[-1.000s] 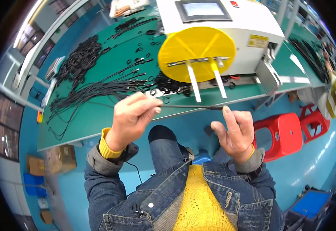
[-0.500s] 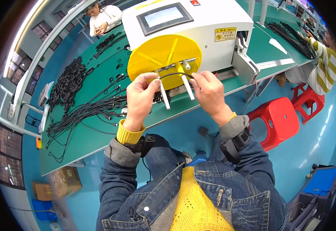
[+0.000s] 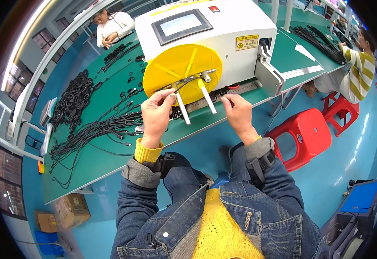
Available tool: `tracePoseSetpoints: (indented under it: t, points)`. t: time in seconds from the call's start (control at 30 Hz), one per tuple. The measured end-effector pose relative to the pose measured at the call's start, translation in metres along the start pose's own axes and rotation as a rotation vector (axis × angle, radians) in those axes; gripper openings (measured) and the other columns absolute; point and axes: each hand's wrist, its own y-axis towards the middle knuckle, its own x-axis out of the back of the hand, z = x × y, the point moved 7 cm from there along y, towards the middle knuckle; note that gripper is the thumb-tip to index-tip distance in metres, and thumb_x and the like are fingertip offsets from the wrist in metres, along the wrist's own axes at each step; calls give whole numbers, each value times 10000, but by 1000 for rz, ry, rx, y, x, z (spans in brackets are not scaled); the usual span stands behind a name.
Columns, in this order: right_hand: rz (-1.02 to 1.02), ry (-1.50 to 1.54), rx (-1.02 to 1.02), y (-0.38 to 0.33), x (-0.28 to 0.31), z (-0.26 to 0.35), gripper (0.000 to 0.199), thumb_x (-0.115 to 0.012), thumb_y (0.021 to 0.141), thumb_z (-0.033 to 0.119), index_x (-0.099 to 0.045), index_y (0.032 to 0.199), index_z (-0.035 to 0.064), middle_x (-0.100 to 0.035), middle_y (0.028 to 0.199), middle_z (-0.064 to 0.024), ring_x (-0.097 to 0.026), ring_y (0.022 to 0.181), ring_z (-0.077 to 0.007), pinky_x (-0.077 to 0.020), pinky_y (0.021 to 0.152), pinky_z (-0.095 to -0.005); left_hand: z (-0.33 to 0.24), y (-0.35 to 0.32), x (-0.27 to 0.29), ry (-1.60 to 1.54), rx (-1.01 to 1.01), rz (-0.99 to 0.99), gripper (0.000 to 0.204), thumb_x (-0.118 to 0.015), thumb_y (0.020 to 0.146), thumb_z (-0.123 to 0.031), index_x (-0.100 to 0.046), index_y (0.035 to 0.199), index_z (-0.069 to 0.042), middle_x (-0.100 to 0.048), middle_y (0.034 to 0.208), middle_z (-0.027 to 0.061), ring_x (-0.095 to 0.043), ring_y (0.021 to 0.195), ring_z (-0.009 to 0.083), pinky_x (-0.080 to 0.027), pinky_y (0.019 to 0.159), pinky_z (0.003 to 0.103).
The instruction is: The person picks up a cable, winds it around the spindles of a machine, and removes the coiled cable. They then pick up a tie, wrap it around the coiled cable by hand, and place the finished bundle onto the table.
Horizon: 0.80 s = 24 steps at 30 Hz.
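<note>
Two hands pinch thin black cable at yellow winding disc: left hand, right hand clamped. Cable light, limp; grip near ends.

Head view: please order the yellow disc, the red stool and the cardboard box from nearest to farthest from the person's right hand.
From the right hand:
1. Yellow disc, just ahead-left, on the machine.
2. Red stool, on the floor to the right.
3. Cardboard box, far left, under the table.

Blue denim jacket w/ grey lining at collar & cuffs, over a yellow knit top. Yellow ribbed cuff shows at left hand; right hand bare. Black strap-on device on each forearm; blue jeans.
</note>
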Motion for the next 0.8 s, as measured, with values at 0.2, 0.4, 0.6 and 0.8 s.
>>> tracePoseSetpoints:
  t: [0.2, 0.4, 0.6, 0.8]
  points:
    - [195, -55, -144, -44, 21, -24, 95, -621, 764, 107, -634, 770, 12, -602, 657, -132, -587, 557, -245, -457, 526, -306, 1, -9, 14, 126, -28, -53, 149, -617, 822, -47, -650, 955, 14, -589, 686, -9, -445, 526, 29, -352, 457, 174]
    - [289, -6, -232, -70, 25, -20, 101, -620, 767, 108, -635, 769, 8, -590, 618, -130, -583, 531, -217, -452, 509, -299, -45, -26, 12, 642, -446, -46, 179, -647, 782, -36, -651, 959, -6, -549, 643, 37, -473, 528, 100, -382, 474, 226]
    - [346, 29, -282, -87, 22, -20, 101, -622, 766, 107, -634, 769, 7, -589, 609, -121, -576, 525, -198, -449, 507, -290, -70, -40, -2, 786, -531, -60, 190, -654, 773, -42, -651, 961, -24, -518, 619, 70, -472, 513, 140, -390, 481, 243]
    - [379, 39, -295, -87, 19, -24, 101, -620, 770, 108, -634, 772, 8, -593, 608, -115, -574, 524, -185, -449, 508, -284, -64, -53, -8, 770, -495, -41, 209, -636, 788, -35, -637, 997, -21, -518, 623, 77, -469, 516, 147, -393, 484, 254]
